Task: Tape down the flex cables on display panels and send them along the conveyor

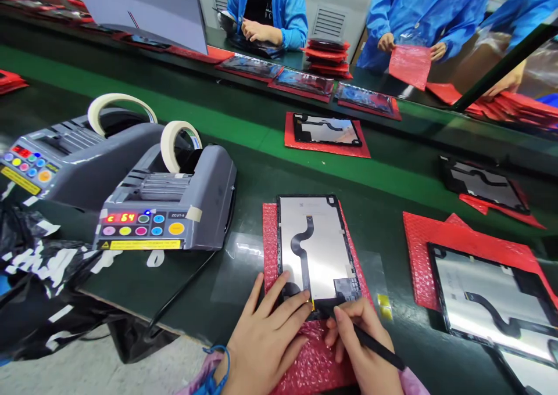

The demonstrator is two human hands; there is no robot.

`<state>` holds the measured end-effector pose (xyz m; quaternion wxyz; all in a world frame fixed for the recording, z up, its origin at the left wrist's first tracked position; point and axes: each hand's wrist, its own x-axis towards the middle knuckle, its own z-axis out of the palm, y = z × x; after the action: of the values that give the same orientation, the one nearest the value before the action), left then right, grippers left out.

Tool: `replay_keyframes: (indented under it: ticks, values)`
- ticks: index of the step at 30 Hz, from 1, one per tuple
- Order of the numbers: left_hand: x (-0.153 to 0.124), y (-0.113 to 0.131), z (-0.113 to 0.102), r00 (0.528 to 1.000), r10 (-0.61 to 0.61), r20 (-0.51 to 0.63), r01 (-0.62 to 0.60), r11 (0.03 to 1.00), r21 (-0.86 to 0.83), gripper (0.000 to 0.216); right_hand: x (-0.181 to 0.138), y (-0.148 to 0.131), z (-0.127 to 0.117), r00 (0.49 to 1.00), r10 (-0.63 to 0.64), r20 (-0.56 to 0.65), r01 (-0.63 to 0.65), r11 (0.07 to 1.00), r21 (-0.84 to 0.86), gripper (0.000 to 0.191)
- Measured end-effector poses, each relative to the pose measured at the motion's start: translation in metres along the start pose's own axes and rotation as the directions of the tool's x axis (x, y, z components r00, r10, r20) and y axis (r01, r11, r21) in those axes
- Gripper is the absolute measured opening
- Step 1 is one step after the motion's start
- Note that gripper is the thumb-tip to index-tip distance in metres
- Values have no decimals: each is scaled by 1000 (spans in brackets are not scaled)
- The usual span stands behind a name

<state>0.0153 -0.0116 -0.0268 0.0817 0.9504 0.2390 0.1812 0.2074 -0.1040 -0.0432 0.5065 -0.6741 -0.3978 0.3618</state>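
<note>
At lower centre of the frame, a thin display panel point(317, 250) lies on red bubble wrap point(305, 360) on the table point(244, 133). It looks light, rigid, fragile; I'd grip its edges. My left hand point(265, 340) rests flat, fingers spread, on its bottom edge. My right hand point(364, 345) is closed around a dark stylus point(377, 348).

Under the left grip point(265, 331) lies a glossy, metal-backed display panel point(316, 244) on dimpled red bubble wrap point(270, 238). Left of it stand matt grey plastic tape dispensers point(174, 209) bearing paper tape rolls point(176, 142).
</note>
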Motion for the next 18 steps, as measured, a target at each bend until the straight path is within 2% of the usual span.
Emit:
replay_keyframes:
  ticks: [2,3,4,6,8,9,10,11,12,13,14,15,16,18]
  values:
    - [0,0,1,1000,-9,-18,9,1000,-10,47,-1,-2,-9,989,-142,-50,136,984,-118,21]
    - [-1,0,2,1000,-21,-24,20,999,-28,46,-1,-3,-14,972,-234,-32,224,955,-192,21]
    - [-1,0,3,999,-40,-22,39,998,-57,45,0,-4,-19,939,-342,32,338,903,-266,24]
    - [-3,0,4,996,-85,-9,83,985,-153,42,4,-6,-27,812,-518,270,584,724,-367,27]
    - [-6,0,4,991,-135,0,129,950,-284,41,9,-8,-28,668,-547,505,743,538,-399,26]
    - [-7,0,3,987,-162,-2,150,919,-365,42,11,-8,-27,623,-525,580,779,481,-402,23]
    - [-9,1,1,980,-197,-4,172,867,-468,43,12,-8,-26,604,-500,620,793,452,-408,21]
    - [-10,1,-1,964,-264,-14,202,769,-607,42,13,-6,-24,597,-477,645,798,439,-414,20]
    - [-13,0,-3,932,-361,-24,221,621,-752,38,14,-4,-23,583,-475,659,808,422,-410,19]
    - [-15,-1,-6,880,-473,-29,212,448,-869,31,15,-1,-22,566,-483,668,821,400,-407,19]
    - [-19,-5,-10,809,-586,-30,173,287,-942,24,16,3,-22,542,-498,677,839,368,-401,18]
    - [-23,-10,-14,726,-687,-32,119,172,-978,20,17,7,-22,517,-515,683,856,330,-399,17]
    - [-28,-17,-19,641,-766,-43,69,113,-991,21,18,11,-23,494,-536,685,870,292,-399,15]
    - [-38,-33,-32,503,-859,-90,11,111,-994,24,21,19,-24,449,-565,692,890,218,-400,13]
